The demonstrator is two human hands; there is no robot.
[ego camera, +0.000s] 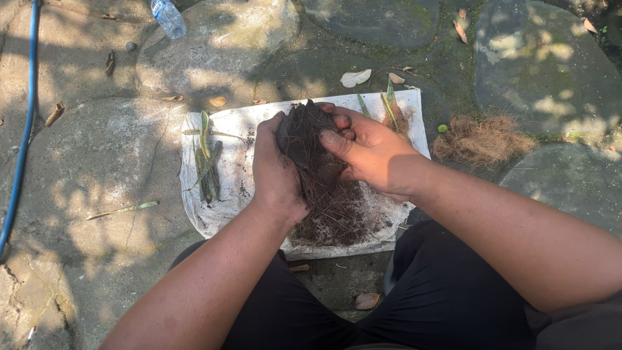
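Both my hands grip one dark clump of fibrous soil and roots (304, 139) above a white sheet (240, 129) spread on the stone ground. My left hand (275, 172) wraps the clump's left side with fingers curled over its top. My right hand (369, 152) presses the clump from the right, thumb laid across it. Loose dark soil (337, 217) lies in a heap on the sheet right under the hands. A small bundle of green plant cuttings (207, 162) lies on the sheet's left part.
A tuft of brown coconut fibre (483, 139) sits on the stones to the right of the sheet. A plastic water bottle (168, 17) lies at the top left. A blue hose (23, 123) runs along the left edge. Dry leaves are scattered about.
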